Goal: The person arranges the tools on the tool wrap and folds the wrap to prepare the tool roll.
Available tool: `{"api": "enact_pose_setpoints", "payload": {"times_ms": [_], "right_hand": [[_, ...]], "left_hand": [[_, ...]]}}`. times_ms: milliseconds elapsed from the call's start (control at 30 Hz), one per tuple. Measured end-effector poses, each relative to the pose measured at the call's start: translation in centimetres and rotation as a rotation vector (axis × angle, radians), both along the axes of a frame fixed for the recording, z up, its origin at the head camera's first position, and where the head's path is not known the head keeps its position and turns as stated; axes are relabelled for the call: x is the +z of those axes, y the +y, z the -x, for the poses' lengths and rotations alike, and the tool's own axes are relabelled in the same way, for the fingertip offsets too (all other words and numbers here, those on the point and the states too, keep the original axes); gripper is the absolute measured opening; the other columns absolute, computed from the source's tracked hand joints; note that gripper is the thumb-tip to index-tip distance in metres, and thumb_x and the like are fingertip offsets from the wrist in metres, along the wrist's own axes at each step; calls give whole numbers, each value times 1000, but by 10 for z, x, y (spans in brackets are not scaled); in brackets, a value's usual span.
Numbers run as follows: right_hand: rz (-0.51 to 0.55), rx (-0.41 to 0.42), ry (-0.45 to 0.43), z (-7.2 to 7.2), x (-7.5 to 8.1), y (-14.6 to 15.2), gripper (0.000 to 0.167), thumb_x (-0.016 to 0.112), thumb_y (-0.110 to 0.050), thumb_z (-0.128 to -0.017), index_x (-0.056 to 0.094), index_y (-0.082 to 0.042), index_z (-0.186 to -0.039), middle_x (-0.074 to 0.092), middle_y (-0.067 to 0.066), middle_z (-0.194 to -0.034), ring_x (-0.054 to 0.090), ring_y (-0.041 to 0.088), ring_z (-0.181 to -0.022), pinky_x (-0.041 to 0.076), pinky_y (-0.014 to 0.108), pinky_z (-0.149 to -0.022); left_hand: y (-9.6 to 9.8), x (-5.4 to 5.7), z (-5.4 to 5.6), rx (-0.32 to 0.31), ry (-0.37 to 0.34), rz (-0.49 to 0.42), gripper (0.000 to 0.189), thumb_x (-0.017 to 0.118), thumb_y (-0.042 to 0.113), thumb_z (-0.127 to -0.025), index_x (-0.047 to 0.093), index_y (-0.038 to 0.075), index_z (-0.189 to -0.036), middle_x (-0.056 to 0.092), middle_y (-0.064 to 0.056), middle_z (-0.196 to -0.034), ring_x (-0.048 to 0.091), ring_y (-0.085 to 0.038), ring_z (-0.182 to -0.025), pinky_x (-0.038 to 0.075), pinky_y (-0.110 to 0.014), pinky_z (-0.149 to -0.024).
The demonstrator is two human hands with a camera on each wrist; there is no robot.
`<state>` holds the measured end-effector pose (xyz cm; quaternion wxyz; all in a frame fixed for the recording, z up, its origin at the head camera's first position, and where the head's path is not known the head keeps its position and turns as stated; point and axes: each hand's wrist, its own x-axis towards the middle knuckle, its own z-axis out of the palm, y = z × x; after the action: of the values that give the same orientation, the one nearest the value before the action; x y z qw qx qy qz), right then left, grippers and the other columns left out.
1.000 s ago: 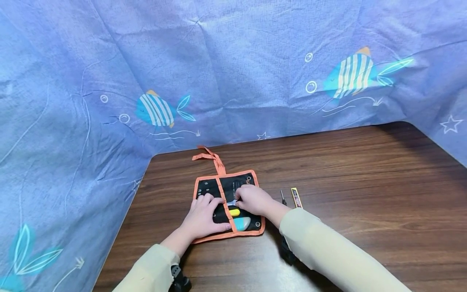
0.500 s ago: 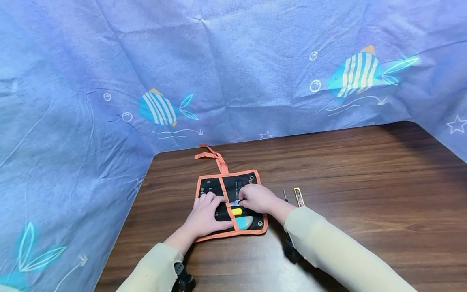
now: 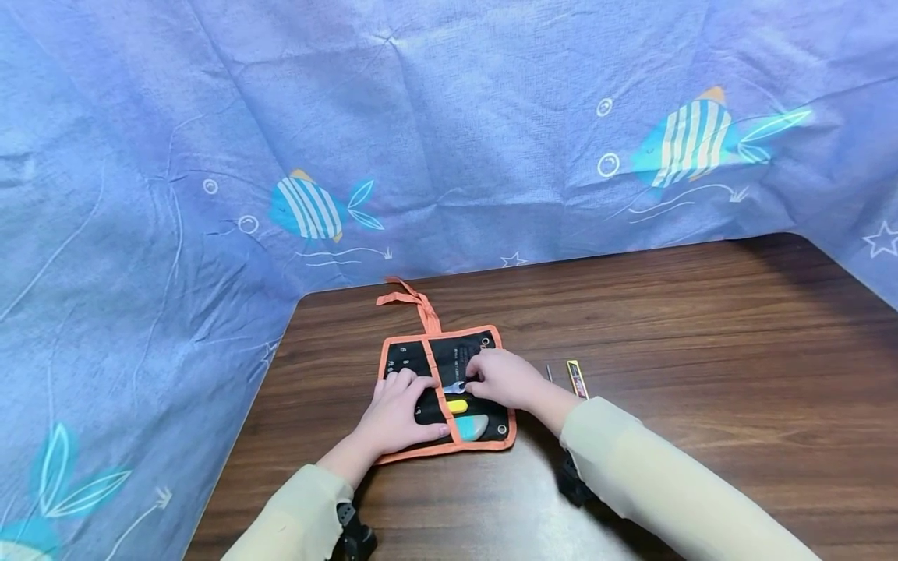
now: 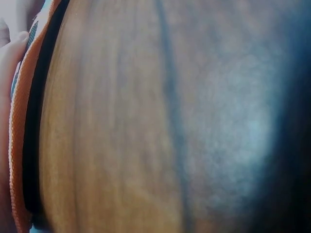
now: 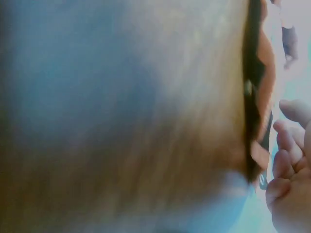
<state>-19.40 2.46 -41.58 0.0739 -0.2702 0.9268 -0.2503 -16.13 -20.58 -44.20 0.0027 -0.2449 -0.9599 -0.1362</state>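
A black tool pouch (image 3: 449,351) with orange edging lies unrolled on the table, its orange ties trailing toward the back. My left hand (image 3: 398,417) rests on the pouch's left part, fingers and thumb spread. From the pocket stick out a wrench's open end (image 3: 454,387), a yellow handle (image 3: 457,406) and a teal-and-grey rounded handle (image 3: 471,427). Just right of the wrench is my right hand (image 3: 507,379), over the pouch's right part. In the right wrist view the fingers (image 5: 284,164) are loosely bent and nothing is seen between them and the thumb.
Right of the pouch lie a thin dark-shafted tool (image 3: 549,373), partly hidden by the right arm, and a small yellow box (image 3: 578,379). A blue fish-patterned cloth (image 3: 449,140) stands behind and beside the wooden table (image 3: 701,351).
My right hand has drawn off the wrench and shifted slightly right; more of the wrench's end shows. The left hand stays on the pouch. The head view has shifted a little.
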Motion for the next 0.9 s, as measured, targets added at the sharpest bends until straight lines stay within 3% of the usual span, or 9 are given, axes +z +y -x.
{"api": "enact_pose_setpoints", "payload": {"times_ms": [233,400,567,900], "right_hand": [[44,-32,82,-7,11,37,19,68,-23,-84,69,-7,-95,56,-4,-77,51,13,-73,44,33,-70],[37,-72,71,-15,15,65,21,67,-24,-85,68,-7,-98,58,-4,-82,54,13,-78,46,36,-74],[67,-87,108,-22,15,93,19,68,-23,-84,67,-7,-95,55,-5,-77,51,11,-72,44,34,-69],[101,-119,169,-42,8,134,16,72,-21,-79,62,-11,-84,44,-8,-68,41,7,-64,36,27,-59]], "left_hand": [[2,0,1,14,-2,29,92,45,85,-68,48,22,-136,48,2,-110,39,-16,-101,30,-39,-87],[4,2,0,32,-9,67,97,43,87,-67,45,22,-139,45,1,-108,37,-16,-97,29,-36,-81],[4,5,1,54,-20,98,101,42,89,-64,42,24,-141,43,2,-105,37,-14,-95,28,-34,-77],[2,7,8,7,-48,140,99,41,89,-65,38,30,-143,42,3,-98,33,-14,-86,26,-34,-70]]}}
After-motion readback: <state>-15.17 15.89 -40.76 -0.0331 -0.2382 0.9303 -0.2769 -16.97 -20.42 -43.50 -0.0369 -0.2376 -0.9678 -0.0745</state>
